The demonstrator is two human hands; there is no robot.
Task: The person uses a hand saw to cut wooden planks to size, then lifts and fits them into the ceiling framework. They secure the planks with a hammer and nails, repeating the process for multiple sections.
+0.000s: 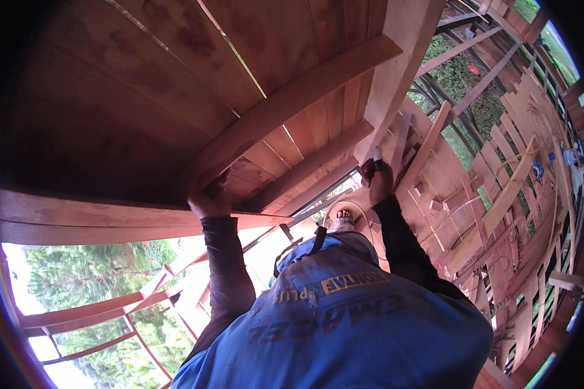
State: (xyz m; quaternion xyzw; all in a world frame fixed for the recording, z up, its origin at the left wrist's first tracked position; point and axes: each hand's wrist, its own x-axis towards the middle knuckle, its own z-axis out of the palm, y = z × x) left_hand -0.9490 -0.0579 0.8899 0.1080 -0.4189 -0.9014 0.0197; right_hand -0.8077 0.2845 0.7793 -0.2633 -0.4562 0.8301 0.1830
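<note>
A large panel of reddish-brown planks (pixel 143 84) fills the upper left, with thin gaps of light between the boards. A wooden batten (pixel 298 84) crosses it, and a long beam (pixel 104 223) runs along its lower edge. My left hand (pixel 211 198) is closed at the corner where batten and beam meet, its fingers curled and partly in shadow. Beside the panel's right-hand post (pixel 402 65), my right hand (pixel 378 178) is closed with the thumb side up. A dark band and a pale tip show at its top; what it holds is unclear.
Below me a bare foot (pixel 344 217) stands on the boards. Loose planks (pixel 499 207) cover the floor at right, with open gaps between joists (pixel 461 48) showing greenery underneath. At left, wooden rails (pixel 84 318) border an open side with trees beyond. A blue tool (pixel 537 170) lies far right.
</note>
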